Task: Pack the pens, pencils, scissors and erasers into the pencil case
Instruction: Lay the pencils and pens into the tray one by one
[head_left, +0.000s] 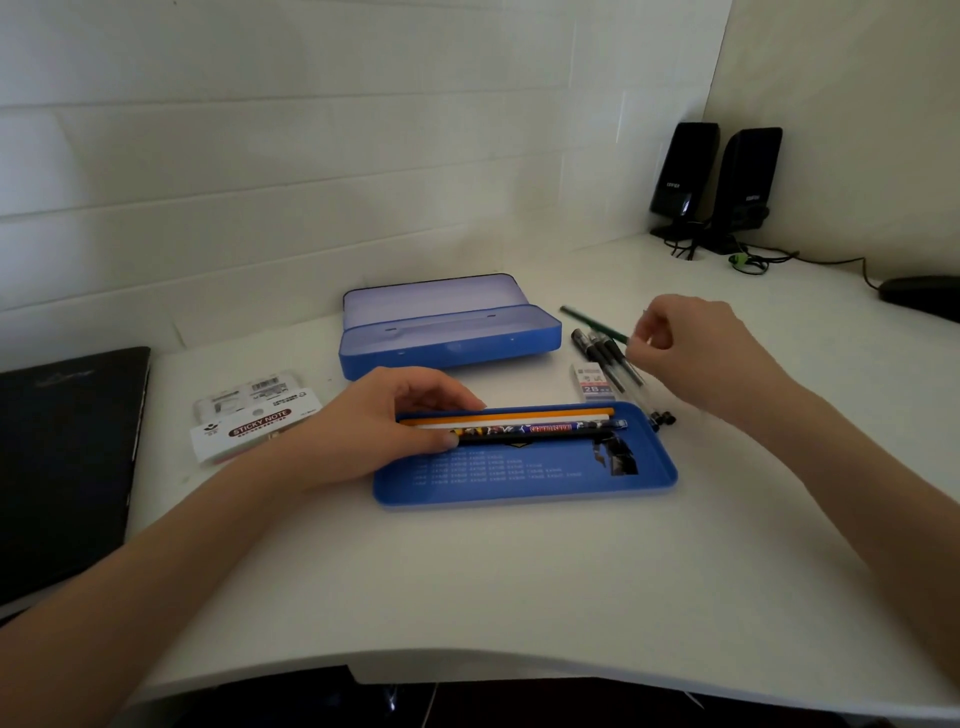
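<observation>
A blue pencil case (452, 345) stands open at the back of the white desk. In front of it lies its blue inner tray (524, 486), which holds several pencils (519, 423) along its far edge. My left hand (384, 421) rests on the left ends of those pencils, thumb and fingers around them. My right hand (691, 353) hovers right of the tray, its fingers pinched on a green pencil (587, 322) that is lifted at an angle. Under that hand lie a few black-capped clear pens (605, 358) and a 2B eraser (592, 382).
A sticky note pack (249, 428) and a plastic packet (249, 392) lie left of the tray. A black folder (62, 462) fills the left edge. Two black speakers (717, 182) with cables and a dark mouse (919, 296) sit at the back right.
</observation>
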